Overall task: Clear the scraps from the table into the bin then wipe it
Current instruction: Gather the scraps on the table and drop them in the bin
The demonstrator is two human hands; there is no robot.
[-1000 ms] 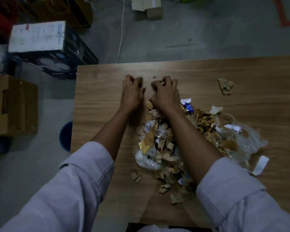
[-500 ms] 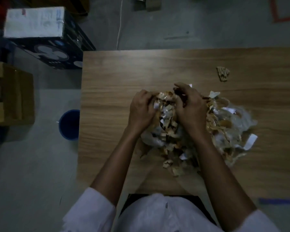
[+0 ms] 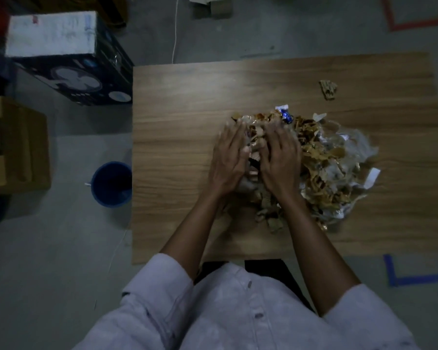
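Scraps [image 3: 326,157] are shown heaped mid-bench [image 3: 175,147], the pile's left side covered by the left hand [image 3: 229,160] and the right hand [image 3: 280,160], with fingers [image 3: 234,133] held straight and slightly spread. A stray piece [image 3: 328,89] is seen apart near the far edge. The bin [image 3: 111,184] is pictured on the floor [image 3: 61,248], just left of the bench.

Loose heap of tan cardboard, clear plastic and white paper scraps [image 3: 321,160] on a wooden bench [image 3: 177,137].
One crumpled tan scrap [image 3: 328,89] lies apart, farther back; a round blue bin [image 3: 111,183] stands upright on the floor [image 3: 48,248] by the bench's left edge.
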